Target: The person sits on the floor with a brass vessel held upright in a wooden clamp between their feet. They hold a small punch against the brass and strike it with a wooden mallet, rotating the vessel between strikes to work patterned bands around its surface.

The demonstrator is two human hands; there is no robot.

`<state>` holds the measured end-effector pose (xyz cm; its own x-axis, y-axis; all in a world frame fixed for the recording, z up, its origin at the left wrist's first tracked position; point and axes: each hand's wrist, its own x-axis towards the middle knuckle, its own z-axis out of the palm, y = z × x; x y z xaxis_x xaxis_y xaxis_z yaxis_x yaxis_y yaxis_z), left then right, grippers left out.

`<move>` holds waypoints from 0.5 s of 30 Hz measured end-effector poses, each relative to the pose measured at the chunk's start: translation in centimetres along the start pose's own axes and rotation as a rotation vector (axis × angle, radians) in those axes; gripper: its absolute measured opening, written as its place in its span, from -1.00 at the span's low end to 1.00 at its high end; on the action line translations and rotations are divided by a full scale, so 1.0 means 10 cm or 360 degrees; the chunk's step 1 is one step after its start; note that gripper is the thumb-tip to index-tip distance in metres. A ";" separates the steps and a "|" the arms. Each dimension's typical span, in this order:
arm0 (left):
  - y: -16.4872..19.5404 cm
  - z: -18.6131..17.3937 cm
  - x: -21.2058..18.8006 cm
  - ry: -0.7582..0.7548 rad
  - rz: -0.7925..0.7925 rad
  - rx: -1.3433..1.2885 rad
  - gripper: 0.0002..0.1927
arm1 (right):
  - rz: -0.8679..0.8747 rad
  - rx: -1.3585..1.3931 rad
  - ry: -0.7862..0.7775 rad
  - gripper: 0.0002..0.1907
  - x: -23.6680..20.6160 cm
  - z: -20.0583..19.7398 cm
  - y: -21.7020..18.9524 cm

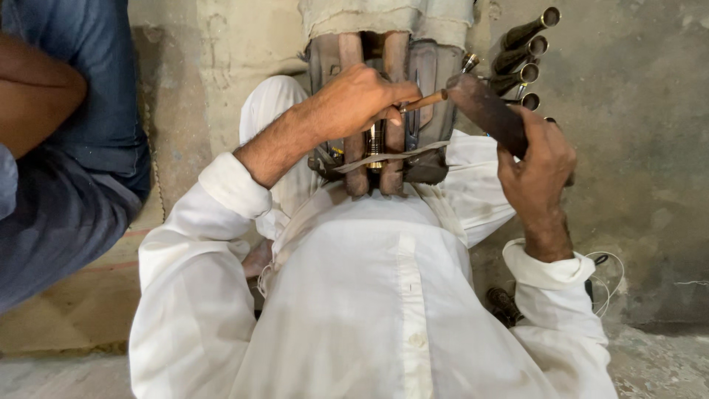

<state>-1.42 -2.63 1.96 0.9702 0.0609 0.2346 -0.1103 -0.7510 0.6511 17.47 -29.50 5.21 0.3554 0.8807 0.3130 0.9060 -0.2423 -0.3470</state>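
Observation:
I sit on the floor in white clothes with a wooden clamp (369,159) of two upright bars gripped between my knees. My left hand (354,100) is closed around a thin wooden-handled tool (425,101), held across the top of the clamp with its end pointing right. My right hand (535,166) grips a dark wooden mallet (487,111), whose head touches the end of the thin tool. A pale strip (391,157) lies across the clamp bars. What the clamp holds is mostly hidden behind my left hand.
Several dark metal tubes (526,55) stick out at the upper right. Another person in blue clothes (70,170) sits close at the left. A grey cloth (388,16) hangs above the clamp. White thread (609,284) and a dark tool (506,304) lie on the concrete floor (650,185).

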 end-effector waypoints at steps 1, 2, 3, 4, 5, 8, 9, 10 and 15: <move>0.01 0.00 -0.01 0.0005 -0.0027 -0.0010 -0.70 | 0.0008 0.0027 -0.0021 -0.54 0.03 -0.03 -0.01; 0.00 0.00 -0.01 0.0033 -0.0019 0.0003 -0.71 | 0.0013 0.0050 -0.0035 -0.56 0.08 -0.07 -0.01; 0.00 0.00 -0.03 0.0064 -0.0021 0.0017 -0.72 | 0.0012 0.0080 -0.0056 -0.59 0.12 -0.09 -0.02; 0.00 0.01 -0.05 0.0093 -0.0025 0.0028 -0.73 | -0.0043 0.0035 -0.0075 -0.58 0.17 -0.10 -0.03; 0.00 0.01 -0.07 0.0134 -0.0030 0.0009 -0.73 | -0.0091 -0.0012 -0.0086 -0.57 0.21 -0.11 -0.04; -0.02 0.03 -0.10 0.0226 -0.0017 -0.0051 -0.74 | 0.0549 0.0325 -0.0145 -0.57 0.32 -0.15 -0.06; -0.02 0.03 -0.12 0.0240 -0.0039 -0.0072 -0.73 | 0.0882 0.0531 -0.0204 -0.56 0.35 -0.15 -0.07; -0.02 0.04 -0.14 0.0256 -0.0065 -0.0087 -0.73 | 0.0562 0.0292 -0.0265 -0.54 0.38 -0.17 -0.06; 0.00 0.06 -0.20 0.0408 -0.0066 -0.0079 -0.71 | -0.0210 -0.0195 -0.0173 -0.52 0.51 -0.25 -0.02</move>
<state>-3.26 -3.10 1.05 0.8883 0.2602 0.3785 -0.0884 -0.7117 0.6969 19.70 -25.94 9.13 0.2109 0.9452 0.2494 0.9667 -0.1637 -0.1969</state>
